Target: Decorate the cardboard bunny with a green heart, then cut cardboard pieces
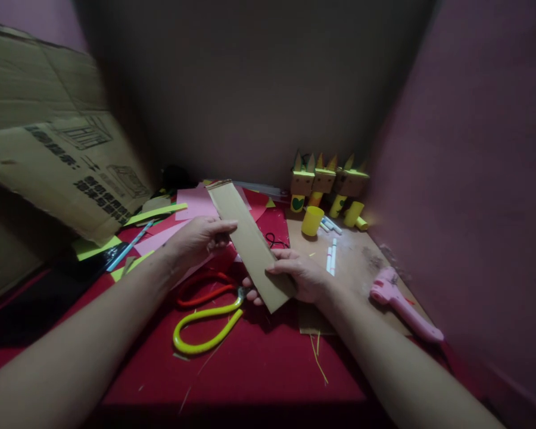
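A long flat strip of cardboard [252,250] is held up at a slant over the table, its top end leaning left. My left hand [205,235] pinches its left edge near the upper part, thumb on the front face. Lower down, my right hand [297,274] grips the right edge, with fingertips showing behind the strip's lower left side. Just below and left of the strip lie scissors [208,313] with one red and one yellow handle; their blades are hidden behind the cardboard and my right hand.
A big printed cardboard box [84,173] stands at left. Pink paper sheets [194,202] lie behind my left hand. At right are a pink glue gun [404,304], white markers [332,257], a yellow paper tube [312,220] and several small cardboard figures [325,180] by the wall.
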### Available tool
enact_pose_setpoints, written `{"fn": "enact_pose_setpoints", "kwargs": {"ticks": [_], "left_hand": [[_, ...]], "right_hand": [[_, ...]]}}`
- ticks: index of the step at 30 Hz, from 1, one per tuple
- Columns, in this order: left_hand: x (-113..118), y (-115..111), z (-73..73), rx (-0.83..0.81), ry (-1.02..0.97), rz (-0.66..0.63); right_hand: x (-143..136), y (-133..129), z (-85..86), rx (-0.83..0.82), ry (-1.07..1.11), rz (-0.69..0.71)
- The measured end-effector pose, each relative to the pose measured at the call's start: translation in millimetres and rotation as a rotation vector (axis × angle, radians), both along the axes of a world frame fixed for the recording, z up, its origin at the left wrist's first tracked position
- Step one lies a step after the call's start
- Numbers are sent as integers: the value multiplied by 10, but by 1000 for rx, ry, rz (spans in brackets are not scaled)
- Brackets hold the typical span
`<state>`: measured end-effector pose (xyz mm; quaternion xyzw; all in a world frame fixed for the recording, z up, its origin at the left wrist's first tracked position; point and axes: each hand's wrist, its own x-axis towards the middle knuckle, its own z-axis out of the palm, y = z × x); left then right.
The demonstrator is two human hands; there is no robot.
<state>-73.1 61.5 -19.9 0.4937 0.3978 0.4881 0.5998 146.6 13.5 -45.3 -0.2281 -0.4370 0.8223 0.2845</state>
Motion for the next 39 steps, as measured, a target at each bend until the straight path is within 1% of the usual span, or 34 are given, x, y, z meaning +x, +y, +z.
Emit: {"fn": "enact_pose_setpoints", "kwargs": {"ticks": [4, 7, 13, 17, 20, 24, 26, 28, 30, 32, 33, 34, 35, 36, 37, 38, 39], "left_hand": [[-35, 55, -2, -33, -30, 6], [-14, 33, -13, -57, -43, -8], [66, -60, -15, -185, -47, -141], [97, -90, -18, -230, -62, -146], [120, -106, -28, -217, -39, -136], [118, -89, -20, -123, 93, -84], [83, -82, 31, -71, 144, -32], [31, -118, 117, -34, 178, 2], [-18, -230, 205, 25, 301, -53], [-44, -411, 240, 171, 666, -257], [-47, -516, 226, 253, 867, -316], [-46, -619, 190, 349, 1074, -360], [-42, -715, 136, 458, 1251, -373], [-37, -797, 72, 540, 1390, -347], [-34, -863, 6, 623, 1443, -341], [-34, -912, -56, 654, 1464, -354], [-35, -945, -107, 676, 1468, -324]], "right_hand": [[-9, -25, 1, -6, -26, 16], [-14, -30, 0, -9, -38, 19], [-20, -4, -13, -27, -41, 7], [-24, -1, -16, -49, -45, -12], [-31, -10, -4, -60, -50, -40], [-32, -11, 24, -45, -57, -109], [-20, 0, 39, -13, -49, -185], [0, 19, 55, 30, -39, -280], [26, 44, 69, 70, -39, -377], [51, 69, 81, 99, -54, -496], [62, 80, 86, 112, -63, -556], [72, 89, 89, 122, -70, -608], [80, 96, 90, 130, -79, -654], [85, 102, 89, 137, -87, -692], [88, 105, 87, 141, -98, -723], [88, 107, 85, 143, -115, -753], [86, 106, 85, 142, -134, -777]]}}
